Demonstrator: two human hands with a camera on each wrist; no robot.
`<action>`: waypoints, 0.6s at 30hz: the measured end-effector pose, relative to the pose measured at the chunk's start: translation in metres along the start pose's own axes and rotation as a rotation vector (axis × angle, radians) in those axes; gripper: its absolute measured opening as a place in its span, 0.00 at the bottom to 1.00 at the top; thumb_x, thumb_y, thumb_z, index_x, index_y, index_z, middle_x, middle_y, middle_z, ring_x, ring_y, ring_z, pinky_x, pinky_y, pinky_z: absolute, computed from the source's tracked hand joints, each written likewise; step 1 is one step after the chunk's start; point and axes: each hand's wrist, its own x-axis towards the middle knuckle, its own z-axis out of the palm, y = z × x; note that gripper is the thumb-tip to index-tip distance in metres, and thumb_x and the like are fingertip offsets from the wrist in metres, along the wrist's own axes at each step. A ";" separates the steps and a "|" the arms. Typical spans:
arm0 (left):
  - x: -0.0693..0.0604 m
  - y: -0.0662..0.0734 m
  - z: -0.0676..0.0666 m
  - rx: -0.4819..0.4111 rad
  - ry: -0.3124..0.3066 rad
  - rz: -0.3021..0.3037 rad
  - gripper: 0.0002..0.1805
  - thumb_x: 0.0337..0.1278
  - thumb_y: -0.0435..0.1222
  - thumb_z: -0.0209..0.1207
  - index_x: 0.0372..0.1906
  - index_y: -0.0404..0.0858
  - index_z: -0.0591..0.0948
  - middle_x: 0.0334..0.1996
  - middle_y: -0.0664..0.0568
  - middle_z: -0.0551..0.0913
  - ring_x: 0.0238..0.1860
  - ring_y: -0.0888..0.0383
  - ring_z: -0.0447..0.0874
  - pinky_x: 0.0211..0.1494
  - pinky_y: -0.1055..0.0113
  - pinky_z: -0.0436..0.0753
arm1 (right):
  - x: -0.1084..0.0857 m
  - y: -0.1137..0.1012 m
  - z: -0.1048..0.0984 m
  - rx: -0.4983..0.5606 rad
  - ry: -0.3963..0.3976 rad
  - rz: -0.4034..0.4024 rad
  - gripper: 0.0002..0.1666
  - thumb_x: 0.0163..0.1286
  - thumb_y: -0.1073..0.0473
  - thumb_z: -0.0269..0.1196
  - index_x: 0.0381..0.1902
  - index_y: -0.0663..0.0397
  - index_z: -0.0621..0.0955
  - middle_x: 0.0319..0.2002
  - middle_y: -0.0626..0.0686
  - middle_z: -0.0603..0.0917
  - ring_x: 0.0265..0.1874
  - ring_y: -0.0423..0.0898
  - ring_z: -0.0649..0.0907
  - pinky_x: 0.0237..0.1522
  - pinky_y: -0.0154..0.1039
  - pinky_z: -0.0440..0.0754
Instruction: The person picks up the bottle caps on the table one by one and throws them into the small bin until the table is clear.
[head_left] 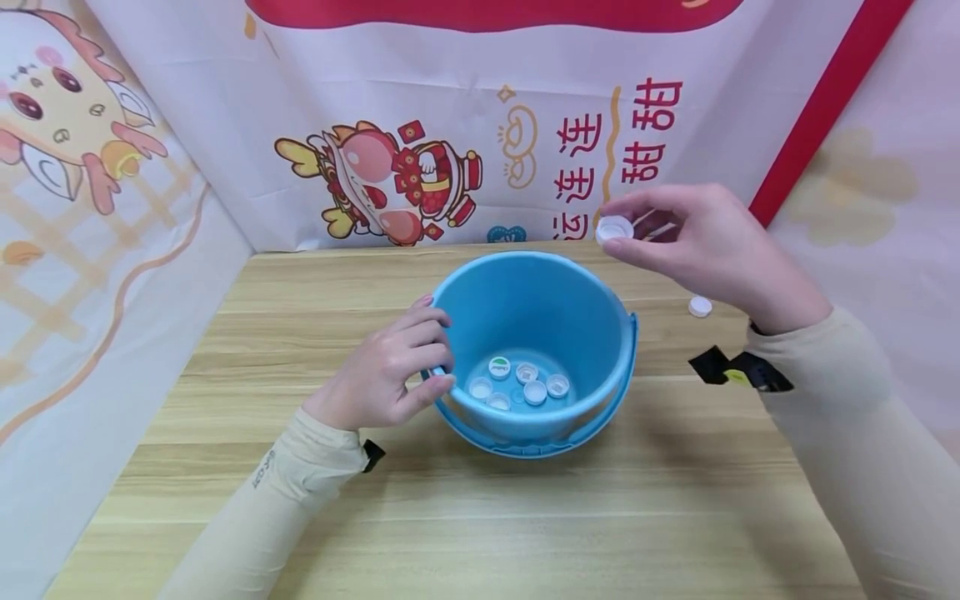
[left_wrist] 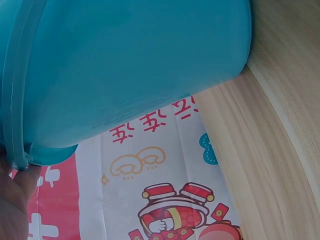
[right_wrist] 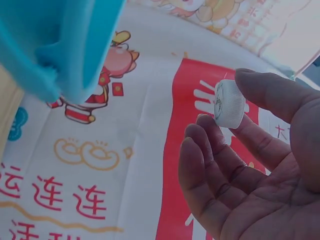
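Note:
A light-blue bucket (head_left: 525, 312) stands upright on the table, and several white bottle caps (head_left: 535, 392) lie on its bottom, one with a green mark. My left hand (head_left: 390, 367) grips the bucket's left rim, fingers over the edge; in the left wrist view only part of that hand (left_wrist: 15, 205) shows beside the bucket wall (left_wrist: 140, 60). Above and to the right of the bucket, my right hand (head_left: 708, 242) pinches a white bottle cap (head_left: 614, 228) between thumb and fingers. The right wrist view shows the cap's ribbed side (right_wrist: 231, 104).
Another white cap (head_left: 700, 307) lies on the wooden table (head_left: 450, 517), right of the bucket. The bucket's handle (head_left: 528, 452) hangs down along its near side. A printed cloth (head_left: 435, 75) with cartoon figures and red lettering hangs behind the table.

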 end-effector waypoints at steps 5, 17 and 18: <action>0.001 0.000 0.000 0.002 -0.008 -0.009 0.27 0.74 0.55 0.43 0.29 0.42 0.80 0.33 0.51 0.80 0.54 0.48 0.76 0.71 0.45 0.63 | 0.009 -0.013 0.003 -0.015 -0.023 -0.041 0.25 0.64 0.46 0.69 0.57 0.46 0.83 0.41 0.49 0.84 0.38 0.45 0.82 0.36 0.24 0.80; 0.000 0.000 0.000 0.007 -0.020 -0.013 0.26 0.74 0.55 0.44 0.30 0.41 0.81 0.34 0.51 0.81 0.53 0.48 0.76 0.72 0.45 0.63 | 0.026 -0.032 0.015 -0.020 -0.088 -0.071 0.25 0.64 0.49 0.70 0.58 0.48 0.83 0.43 0.51 0.84 0.39 0.46 0.82 0.38 0.36 0.83; 0.000 0.000 0.000 0.008 -0.021 -0.014 0.26 0.74 0.55 0.44 0.30 0.41 0.81 0.34 0.51 0.81 0.54 0.48 0.76 0.72 0.45 0.63 | 0.026 -0.033 0.016 -0.018 -0.093 -0.069 0.26 0.64 0.48 0.70 0.58 0.48 0.83 0.43 0.51 0.84 0.39 0.46 0.82 0.38 0.37 0.83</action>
